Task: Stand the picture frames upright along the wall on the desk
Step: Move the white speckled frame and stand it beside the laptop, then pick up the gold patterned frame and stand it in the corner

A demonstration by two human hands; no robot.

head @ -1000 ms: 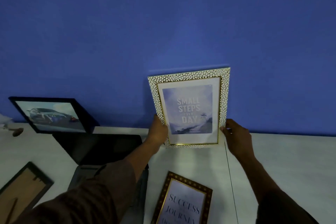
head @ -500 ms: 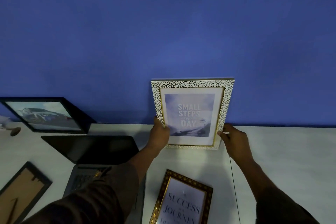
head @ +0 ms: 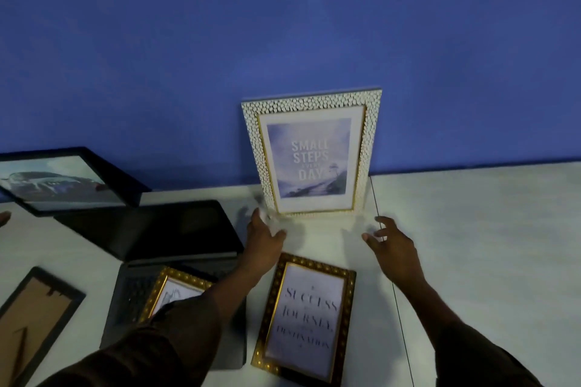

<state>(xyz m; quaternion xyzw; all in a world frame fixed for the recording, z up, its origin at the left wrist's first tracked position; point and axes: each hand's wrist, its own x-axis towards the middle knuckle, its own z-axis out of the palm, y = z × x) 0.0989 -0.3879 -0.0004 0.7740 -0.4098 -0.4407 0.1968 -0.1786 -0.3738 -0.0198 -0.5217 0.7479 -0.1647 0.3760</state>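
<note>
The fingers (head: 382, 223) of the right hand (head: 393, 245) are spread apart and empty, held just in front of the white frame (head: 311, 154). The fingers of the left hand (head: 264, 239) are blurred, so their state cannot be told; nothing is seen gripped. The white frame is stood upright on the surface (head: 471, 245), leaned against the blue wall (head: 283, 41). A gold frame (head: 306, 324) is laid flat between the arms. A smaller gold frame (head: 176, 289) is laid on the laptop (head: 151, 236). A black frame (head: 63, 182) is propped at the wall to the left.
</note>
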